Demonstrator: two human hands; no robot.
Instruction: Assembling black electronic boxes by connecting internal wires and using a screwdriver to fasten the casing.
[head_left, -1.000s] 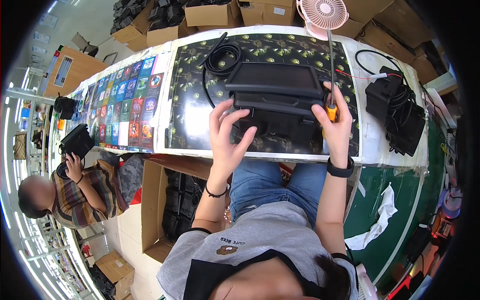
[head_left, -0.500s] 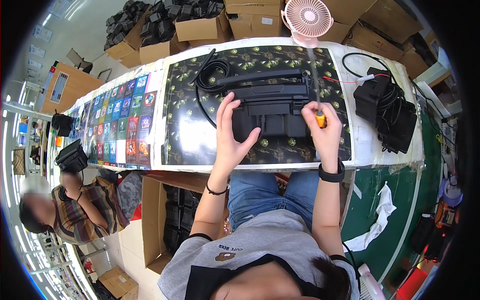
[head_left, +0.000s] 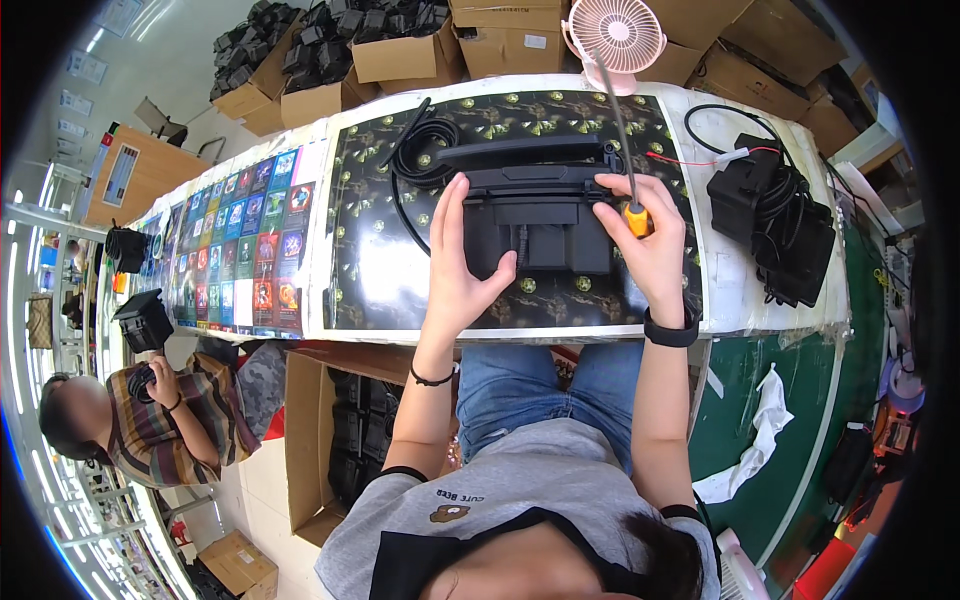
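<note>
Right grip (head_left: 652,238) around half-hidden screwdriver handle (head_left: 636,220); left grip (head_left: 460,258) spread against black case (head_left: 545,240).

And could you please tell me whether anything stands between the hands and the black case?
Nothing visible does. The left hand is at the left side of the black case, and the right hand at its right; the yellow-handled tool the right hand holds is not in between.

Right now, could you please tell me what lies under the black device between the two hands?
A dark patterned mat shows around the black device; the part directly beneath is covered and cannot be seen.
</note>
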